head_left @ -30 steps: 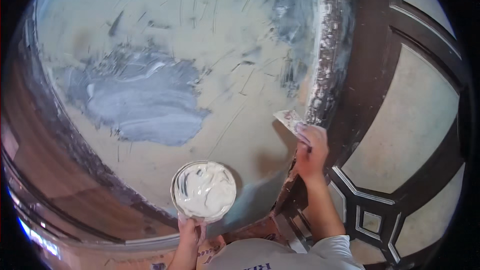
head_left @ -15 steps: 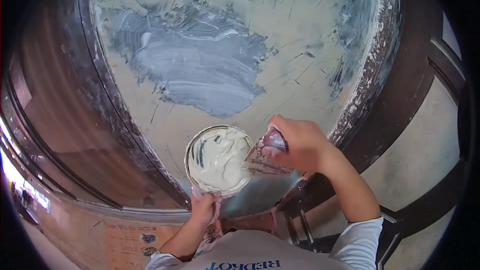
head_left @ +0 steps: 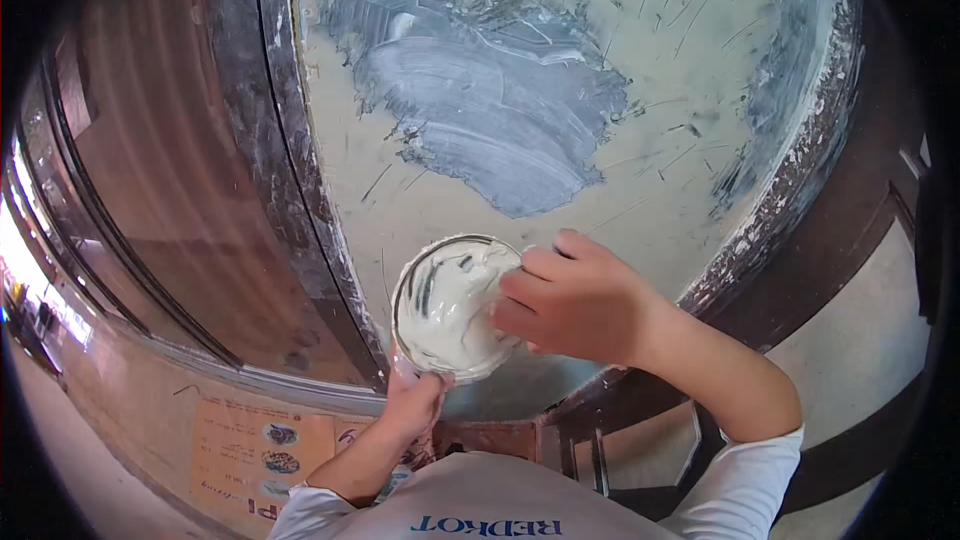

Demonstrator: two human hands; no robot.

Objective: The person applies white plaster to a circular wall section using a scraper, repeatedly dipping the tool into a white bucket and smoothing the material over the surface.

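My left hand (head_left: 414,406) grips the lower edge of a round tub (head_left: 399,318). White paste-like putty (head_left: 448,292) fills it, with streaks of the dark inside showing at the left. My right hand (head_left: 585,302) is closed at the tub's right rim, its fingers over the putty. The putty knife in it is hidden by the hand now; the earlier frame shows its broad blade and reddish handle. Beyond the tub is a pale coated panel (head_left: 660,155) with a large grey smeared patch (head_left: 480,105).
Dark, paint-flecked frame strips border the panel at left (head_left: 290,140) and right (head_left: 800,160). A brown glossy panel (head_left: 170,190) stands on the left. Printed orange sheets (head_left: 235,450) lie low at the left. Dark framed panels with pale insets (head_left: 850,340) stand at the right.
The view has shifted, so the panel sits farther right. My right hand has turned over the tub's right side, hiding the knife. My left hand still holds the tub.
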